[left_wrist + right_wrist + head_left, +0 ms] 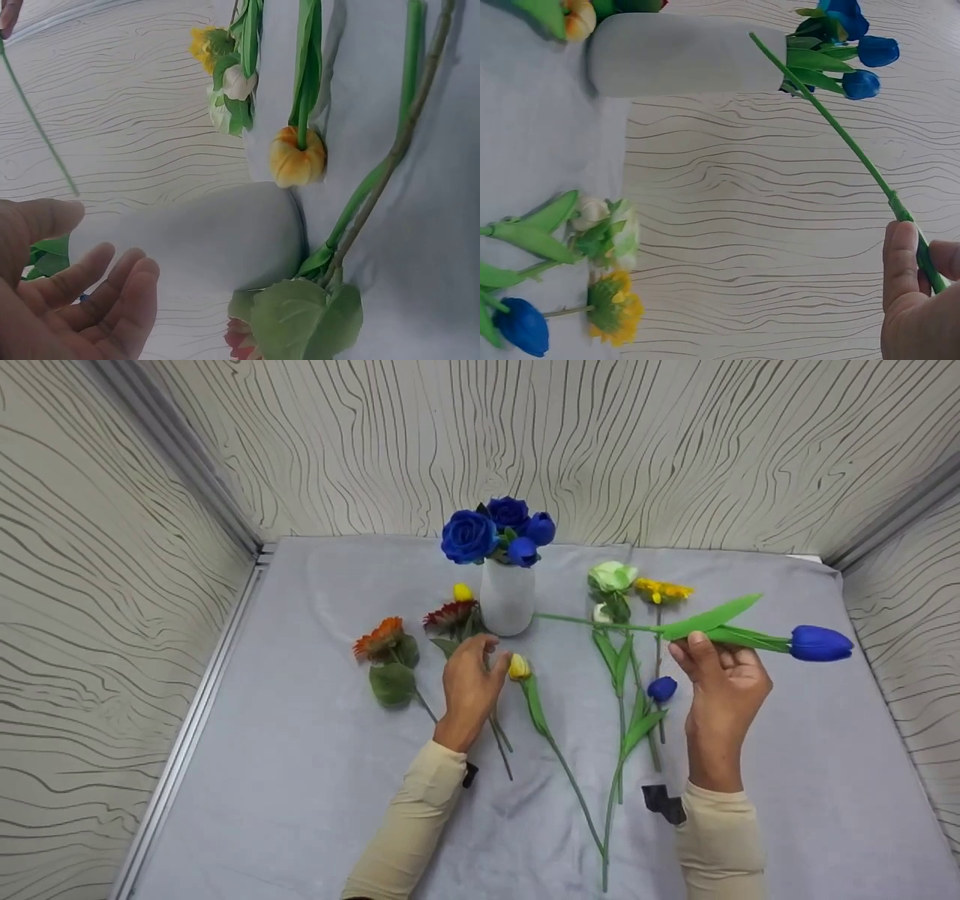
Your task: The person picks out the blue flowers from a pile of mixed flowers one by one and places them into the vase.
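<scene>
In the head view my right hand (724,690) pinches a blue tulip (821,643) by its green stem near the leaves. The bloom points right, and the bare stem end reaches left toward the white vase (507,600). Blue roses (469,537) and blue tulips fill the vase's mouth. My left hand (471,686) hovers close to the vase with its fingers loosely bent, holding nothing. In the left wrist view the vase (195,236) stands just beyond those fingers. The right wrist view shows the held stem (832,120) slanting across in front of the vase's mouth.
Left of the vase lie an orange flower (379,639), a dark red flower (450,616) and a yellow bud (463,592). A yellow tulip (519,667) lies front of it. To the right are a pale green flower (612,576), a yellow flower (663,590) and another blue tulip (661,689).
</scene>
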Demonstrator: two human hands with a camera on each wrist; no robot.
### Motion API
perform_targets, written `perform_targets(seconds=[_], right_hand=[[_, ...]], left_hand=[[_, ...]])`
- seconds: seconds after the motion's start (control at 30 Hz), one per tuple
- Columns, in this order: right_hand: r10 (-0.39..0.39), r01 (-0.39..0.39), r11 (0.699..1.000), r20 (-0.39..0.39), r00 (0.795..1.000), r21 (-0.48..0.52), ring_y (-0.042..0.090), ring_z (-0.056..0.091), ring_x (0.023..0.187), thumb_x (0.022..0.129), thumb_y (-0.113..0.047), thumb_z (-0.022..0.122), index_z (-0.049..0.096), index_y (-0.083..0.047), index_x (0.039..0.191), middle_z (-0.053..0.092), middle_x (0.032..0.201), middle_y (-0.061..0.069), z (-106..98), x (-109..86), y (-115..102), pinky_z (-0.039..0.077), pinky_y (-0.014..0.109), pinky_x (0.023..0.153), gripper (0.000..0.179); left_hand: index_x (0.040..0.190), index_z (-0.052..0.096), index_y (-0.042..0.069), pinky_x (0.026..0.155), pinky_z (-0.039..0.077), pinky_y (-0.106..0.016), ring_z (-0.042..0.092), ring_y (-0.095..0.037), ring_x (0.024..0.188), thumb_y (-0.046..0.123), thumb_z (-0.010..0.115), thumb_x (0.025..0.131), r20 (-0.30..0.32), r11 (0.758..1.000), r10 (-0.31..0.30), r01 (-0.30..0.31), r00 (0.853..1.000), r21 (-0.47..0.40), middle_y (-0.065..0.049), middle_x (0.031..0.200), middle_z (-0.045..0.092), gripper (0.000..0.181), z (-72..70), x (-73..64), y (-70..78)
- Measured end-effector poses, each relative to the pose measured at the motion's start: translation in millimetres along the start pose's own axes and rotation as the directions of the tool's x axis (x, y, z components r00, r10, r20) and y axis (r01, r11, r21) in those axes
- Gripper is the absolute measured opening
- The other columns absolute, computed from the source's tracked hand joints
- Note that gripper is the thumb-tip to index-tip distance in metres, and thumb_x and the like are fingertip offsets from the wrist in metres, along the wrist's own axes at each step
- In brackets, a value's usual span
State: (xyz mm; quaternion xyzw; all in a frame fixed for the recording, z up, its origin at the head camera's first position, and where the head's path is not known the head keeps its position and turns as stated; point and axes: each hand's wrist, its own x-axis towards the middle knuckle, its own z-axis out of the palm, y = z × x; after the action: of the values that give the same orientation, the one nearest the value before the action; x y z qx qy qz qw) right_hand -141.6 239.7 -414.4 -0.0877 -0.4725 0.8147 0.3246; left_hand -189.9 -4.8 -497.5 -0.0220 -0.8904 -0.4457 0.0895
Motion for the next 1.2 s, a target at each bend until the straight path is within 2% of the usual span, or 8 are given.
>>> perform_targets(seconds=[0.2,0.43,0.6,0.77,1.0,1.2], right_hand=[[-0.034,0.034,0.998,-0.013,0.999,0.047,0.029,0.07,0.069,0.081,0.009,0.071,0.06,0.018,0.104,0.066,0.086,0.026,12,4.6,-4,0.056,0.037,0.071,0.027],[-0.043,0.044,0.997,-0.014,0.999,0.057,0.028,0.07,0.069,0.08,0.011,0.07,0.061,0.017,0.104,0.067,0.088,0.026,23,8.9,-3,0.056,0.037,0.07,0.026],[-0.047,0.048,0.997,-0.008,0.999,0.066,0.028,0.07,0.07,0.081,0.01,0.07,0.061,0.017,0.103,0.067,0.088,0.026,31,12.5,-3,0.056,0.036,0.07,0.025],[-0.052,0.052,0.998,-0.003,0.999,0.045,0.027,0.07,0.072,0.08,0.008,0.072,0.062,0.016,0.102,0.067,0.087,0.025,38,15.0,-4,0.056,0.035,0.07,0.025],[-0.053,0.052,0.997,0.016,0.998,0.057,0.028,0.069,0.073,0.081,0.008,0.071,0.061,0.018,0.1,0.066,0.085,0.026,42,17.3,-2,0.056,0.035,0.07,0.024],[-0.044,0.044,0.999,0.025,0.999,0.008,0.027,0.07,0.076,0.082,0.006,0.072,0.062,0.015,0.103,0.067,0.087,0.024,44,19.8,1,0.056,0.033,0.071,0.025]], left_hand=[[0.111,0.066,0.008,0.078,0.05,-0.033,0.057,-0.017,0.085,0.026,0.071,0.089,-0.005,1.0,-0.016,0.016,1.0,0.004,-0.004,0.101,0.064,0.029,1.9,11.5,1.7],[0.112,0.066,0.003,0.085,0.049,-0.037,0.061,-0.022,0.093,0.024,0.071,0.088,-0.047,0.999,0.036,-0.035,0.998,0.029,-0.008,0.102,0.066,0.033,6.4,24.2,0.6],[0.115,0.065,0.003,0.082,0.049,-0.036,0.059,-0.022,0.091,0.024,0.071,0.089,-0.012,1.0,-0.011,0.012,1.0,0.008,-0.01,0.104,0.065,0.034,7.7,33.4,2.3],[0.118,0.064,0.006,0.086,0.048,-0.035,0.057,-0.021,0.094,0.025,0.07,0.089,0.008,0.998,-0.068,0.068,0.998,-0.004,-0.009,0.109,0.064,0.035,8.6,40.4,3.0],[0.119,0.063,0.005,0.085,0.049,-0.037,0.061,-0.023,0.097,0.026,0.07,0.089,-0.045,0.999,-0.051,0.051,0.998,-0.001,-0.01,0.111,0.065,0.037,11.6,48.8,1.3],[0.123,0.06,0.007,0.087,0.048,-0.037,0.059,-0.021,0.099,0.031,0.07,0.089,-0.083,0.996,-0.088,0.088,0.993,-0.007,-0.01,0.114,0.064,0.042,13.7,52.2,2.2]])
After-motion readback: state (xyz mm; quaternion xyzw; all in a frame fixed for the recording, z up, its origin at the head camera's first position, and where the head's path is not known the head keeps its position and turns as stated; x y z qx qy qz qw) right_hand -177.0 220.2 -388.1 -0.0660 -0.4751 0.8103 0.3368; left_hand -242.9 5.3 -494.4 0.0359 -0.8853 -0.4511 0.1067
